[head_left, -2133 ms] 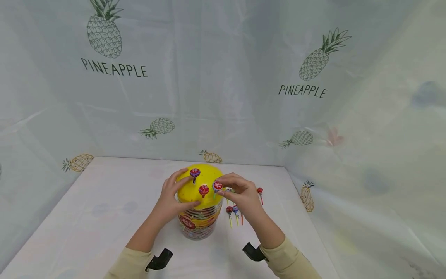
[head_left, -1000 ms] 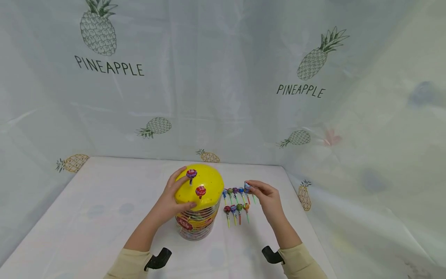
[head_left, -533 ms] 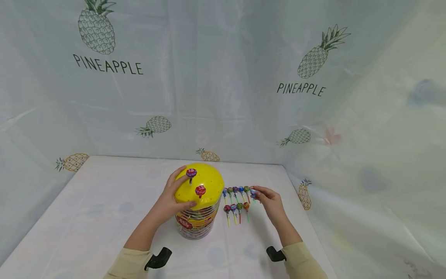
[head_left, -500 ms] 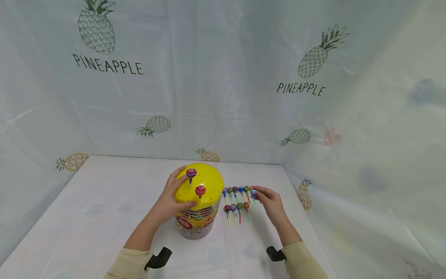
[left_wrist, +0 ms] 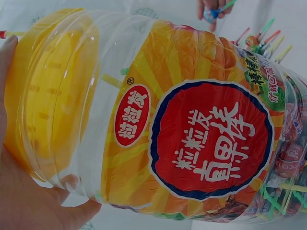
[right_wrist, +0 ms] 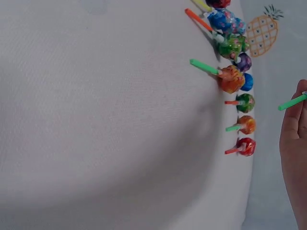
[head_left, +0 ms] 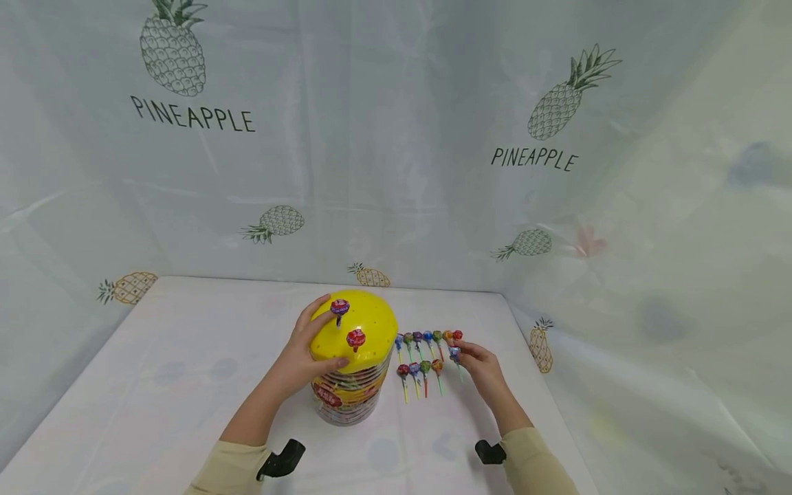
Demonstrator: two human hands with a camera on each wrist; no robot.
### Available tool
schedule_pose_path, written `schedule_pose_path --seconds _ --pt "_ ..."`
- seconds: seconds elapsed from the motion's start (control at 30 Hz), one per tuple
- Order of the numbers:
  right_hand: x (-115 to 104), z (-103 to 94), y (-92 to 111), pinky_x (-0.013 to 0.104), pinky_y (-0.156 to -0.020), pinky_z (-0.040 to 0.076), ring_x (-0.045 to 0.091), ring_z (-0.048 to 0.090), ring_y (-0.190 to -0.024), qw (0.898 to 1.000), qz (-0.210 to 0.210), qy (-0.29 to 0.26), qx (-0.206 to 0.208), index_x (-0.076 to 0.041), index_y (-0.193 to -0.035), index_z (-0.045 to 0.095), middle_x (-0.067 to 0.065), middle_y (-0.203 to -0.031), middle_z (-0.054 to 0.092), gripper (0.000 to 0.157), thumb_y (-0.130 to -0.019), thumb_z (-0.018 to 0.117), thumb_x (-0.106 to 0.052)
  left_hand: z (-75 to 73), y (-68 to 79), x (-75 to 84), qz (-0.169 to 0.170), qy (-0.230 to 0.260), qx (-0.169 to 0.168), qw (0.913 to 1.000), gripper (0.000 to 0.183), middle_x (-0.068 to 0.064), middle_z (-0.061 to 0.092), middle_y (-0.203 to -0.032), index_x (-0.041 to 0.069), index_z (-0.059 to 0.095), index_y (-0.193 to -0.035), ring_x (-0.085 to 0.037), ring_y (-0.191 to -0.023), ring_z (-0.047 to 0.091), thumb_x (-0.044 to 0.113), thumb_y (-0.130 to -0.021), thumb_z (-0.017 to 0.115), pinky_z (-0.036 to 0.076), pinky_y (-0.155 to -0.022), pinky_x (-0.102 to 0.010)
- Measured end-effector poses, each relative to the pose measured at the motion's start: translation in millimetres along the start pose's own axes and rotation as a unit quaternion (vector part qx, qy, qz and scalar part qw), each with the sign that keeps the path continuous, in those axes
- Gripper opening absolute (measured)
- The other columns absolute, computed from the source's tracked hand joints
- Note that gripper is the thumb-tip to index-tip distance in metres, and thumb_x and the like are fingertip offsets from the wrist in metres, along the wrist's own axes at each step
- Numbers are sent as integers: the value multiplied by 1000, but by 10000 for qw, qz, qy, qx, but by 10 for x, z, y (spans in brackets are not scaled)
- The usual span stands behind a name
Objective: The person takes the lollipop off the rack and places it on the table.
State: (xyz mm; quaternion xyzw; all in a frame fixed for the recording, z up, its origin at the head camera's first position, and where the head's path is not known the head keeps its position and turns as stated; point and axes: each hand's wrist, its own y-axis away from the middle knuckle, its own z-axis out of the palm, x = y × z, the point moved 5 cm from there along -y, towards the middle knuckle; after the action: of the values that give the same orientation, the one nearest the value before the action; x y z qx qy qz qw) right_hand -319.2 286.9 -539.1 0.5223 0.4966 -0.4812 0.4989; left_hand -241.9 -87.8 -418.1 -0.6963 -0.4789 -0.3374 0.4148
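Observation:
A clear plastic candy jar (left_wrist: 211, 139) with a yellow lid (head_left: 373, 316) and a printed label stands upright on the table. My left hand (head_left: 301, 346) grips the lid from the left, thumb in front and fingers over the top. Two lollipops, one purple (head_left: 339, 307) and one red (head_left: 355, 338), stick up from the lid. At the right, my right hand (head_left: 485, 371) pinches a blue-wrapped lollipop (head_left: 454, 353) by its head, its green stick (right_wrist: 291, 103) hanging down. The held lollipop is above the table, just right of an orange lollipop (head_left: 437, 366) in the near row.
Several lollipops lie in two rows right of the jar, sticks towards the person. The far row ends in a red lollipop (head_left: 457, 335); the near row starts with a dark red one (head_left: 403, 370). White cloth covers the table (head_left: 204, 357); a pineapple-print curtain (head_left: 396, 172) hangs behind.
My right hand has gone from the lid, with a lollipop in its fingers, rightwards past the far row's end, then slightly nearer the person. My left hand has kept its grip on the lid.

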Motion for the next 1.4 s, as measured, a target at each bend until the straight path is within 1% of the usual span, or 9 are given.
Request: schedule_pose_path --seconds 0.1,0.27,0.4,0.53,0.73,0.93,1.0,1.13,1.4 --pt "93 -22 -26 24 -84 53 13 62 -100 9994 104 323 4 6 -126 60 19 -127 61 36 -89 62 2 -4 0 -5 -2 -10 -2 10000 82 -3 8 -160 15 43 -146 -43 -141 20 40 -77 80 37 -103 -59" --pt "223 -30 -69 26 -83 53 18 60 -102 9989 255 393 67 6 -123 62 17 -131 57 37 -86 65 4 -15 -2 -10 -17 -27 2 10000 81 -3 8 -160 16 43 -146 -43 -140 21 40 -78 80 38 -103 -59" --pt "315 -30 -81 28 -82 51 20 59 -100 9948 624 744 298 1 -119 65 13 -130 55 35 -85 71 -3 -21 1 -8 -6 -14 2 10000 81 -3 8 -160 16 43 -146 -43 -140 21 38 -79 80 39 -103 -58" --pt "373 -32 -97 29 -77 52 21 58 -93 9900 791 1042 521 -4 -113 69 14 -123 56 31 -83 74 -5 -23 3 -7 4 -4 8 10000 80 -3 8 -160 16 43 -146 -43 -140 21 37 -79 80 39 -102 -58" --pt "428 -34 -120 30 -75 53 20 60 -89 9857 807 1349 610 -5 -110 70 12 -111 61 30 -80 77 -4 -22 -1 -9 20 28 3 10000 80 -2 8 -160 16 43 -146 -44 -140 20 39 -78 80 38 -102 -59" --pt "410 -8 -110 29 -69 55 18 63 -82 9850 572 1530 550 2 -110 69 12 -97 67 27 -82 72 4 -17 -1 -3 45 45 -10 10000 80 -3 8 -160 16 43 -146 -44 -140 20 40 -78 80 38 -102 -59" --pt "400 -2 -110 27 -67 55 18 62 -81 9844 492 1597 551 3 -109 70 12 -95 67 27 -82 71 5 -16 -2 -4 52 58 -14 10000 80 -3 8 -160 16 43 -146 -44 -140 20 40 -78 80 38 -102 -59" --pt "406 5 -121 26 -66 54 19 61 -83 9822 480 1726 574 3 -109 70 12 -96 66 27 -83 70 5 -14 -7 -12 61 43 -12 10000 80 -2 8 -160 16 44 -145 -44 -140 21 40 -78 80 38 -102 -60" --pt "481 6 -169 29 -69 53 22 58 -86 9769 617 1954 603 0 -111 70 11 -98 64 27 -83 70 3 -14 -15 -15 54 55 -7 10000 79 -2 8 -160 18 45 -144 -44 -140 20 40 -78 80 37 -102 -61"
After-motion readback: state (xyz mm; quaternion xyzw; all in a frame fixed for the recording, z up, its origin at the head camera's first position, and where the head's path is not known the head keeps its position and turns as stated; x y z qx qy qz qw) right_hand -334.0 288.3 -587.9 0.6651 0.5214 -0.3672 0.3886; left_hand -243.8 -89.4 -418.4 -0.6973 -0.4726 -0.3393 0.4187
